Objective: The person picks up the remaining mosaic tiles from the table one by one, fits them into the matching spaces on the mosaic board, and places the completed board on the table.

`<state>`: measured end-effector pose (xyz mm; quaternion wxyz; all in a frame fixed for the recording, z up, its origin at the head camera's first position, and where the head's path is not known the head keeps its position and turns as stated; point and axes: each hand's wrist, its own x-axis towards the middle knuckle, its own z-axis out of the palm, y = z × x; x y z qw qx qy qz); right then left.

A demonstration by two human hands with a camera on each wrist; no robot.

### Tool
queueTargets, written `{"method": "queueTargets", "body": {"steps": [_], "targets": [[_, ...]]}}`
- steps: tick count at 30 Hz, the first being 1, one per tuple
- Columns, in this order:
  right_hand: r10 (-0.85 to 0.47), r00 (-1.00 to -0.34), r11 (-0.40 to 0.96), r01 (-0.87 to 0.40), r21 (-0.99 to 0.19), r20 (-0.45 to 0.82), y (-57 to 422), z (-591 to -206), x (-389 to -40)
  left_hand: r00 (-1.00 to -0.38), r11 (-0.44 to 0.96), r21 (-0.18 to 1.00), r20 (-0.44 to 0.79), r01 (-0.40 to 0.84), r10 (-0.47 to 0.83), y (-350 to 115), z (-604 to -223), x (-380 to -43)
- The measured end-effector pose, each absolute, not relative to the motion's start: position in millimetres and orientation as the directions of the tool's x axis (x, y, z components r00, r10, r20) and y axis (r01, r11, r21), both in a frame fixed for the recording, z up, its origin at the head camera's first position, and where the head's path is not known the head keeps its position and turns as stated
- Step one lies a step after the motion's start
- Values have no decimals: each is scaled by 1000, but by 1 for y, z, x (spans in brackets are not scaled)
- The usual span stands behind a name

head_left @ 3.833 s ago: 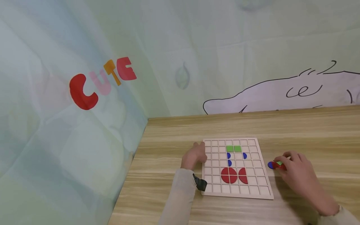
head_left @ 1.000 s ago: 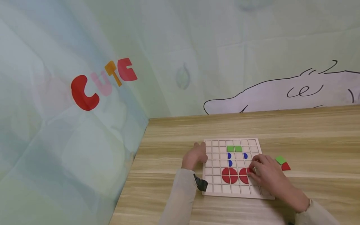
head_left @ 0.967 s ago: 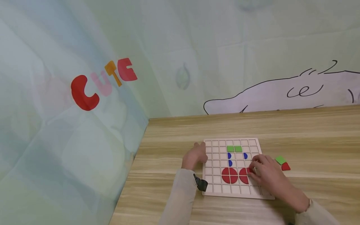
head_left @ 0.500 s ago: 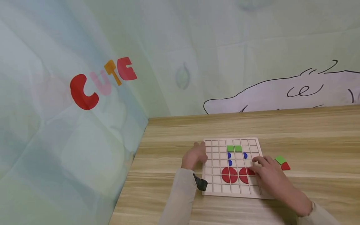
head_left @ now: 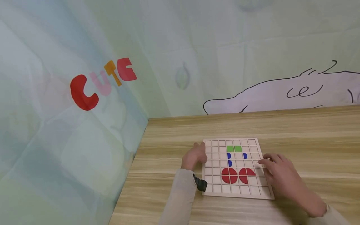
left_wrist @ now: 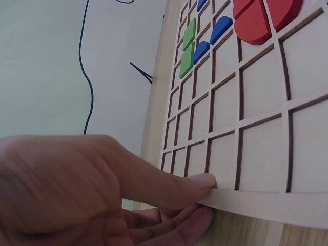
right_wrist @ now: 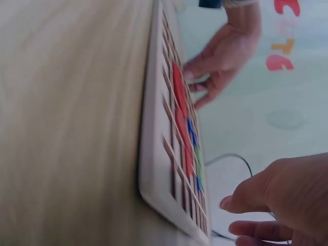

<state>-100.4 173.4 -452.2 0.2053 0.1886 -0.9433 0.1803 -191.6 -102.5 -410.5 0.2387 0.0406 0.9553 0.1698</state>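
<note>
Pale grid board (head_left: 254, 190) sits lower right of the frame on the wood-look surface (head_left: 166, 137). Left hand (head_left: 194, 157) has the board's left edge pinched, thumb on top, fingers under. Right hand (head_left: 284, 175) is by the right edge, thumb and fingers loosely apart, nothing in it that I can see. Board's got two green squares (head_left: 230, 149), three blue half-rounds (head_left: 230, 163) below, then red quarters (head_left: 233, 179) making a full circle plus a three-quarter one.

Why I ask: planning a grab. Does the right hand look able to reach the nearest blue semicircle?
Probably yes: the right hand holds nothing visible, and only bare squares of the board lie between its fingers and that blue semicircle.
</note>
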Motion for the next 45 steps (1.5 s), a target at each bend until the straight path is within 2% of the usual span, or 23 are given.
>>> {"method": "queueTargets", "body": {"steps": [6,16,21,30,38,45], "targets": [[-246,-837,881,-403,-248,488,204,-447,-105,-883,938,346,-449,-28,139,-102,-409,-191],[-317,-872,904,-397,-161,373,245,-449,-114,-882,940,339,-452,-32,133,-101,-408,-192],[-360,-880,892,-422,-163,311,249,-450,-121,-885,938,344,-446,-33,132,-101,-409,-192],[-427,-849,856,-490,-161,311,254,-452,-131,-887,934,355,-441,-30,139,-102,-409,-192],[-402,-889,881,-441,-172,220,252,-449,-133,-884,932,362,-448,-39,137,-102,-408,-192],[-403,-891,881,-440,-177,210,254,-450,-132,-881,932,360,-451,-32,144,-102,-409,-191]]}}
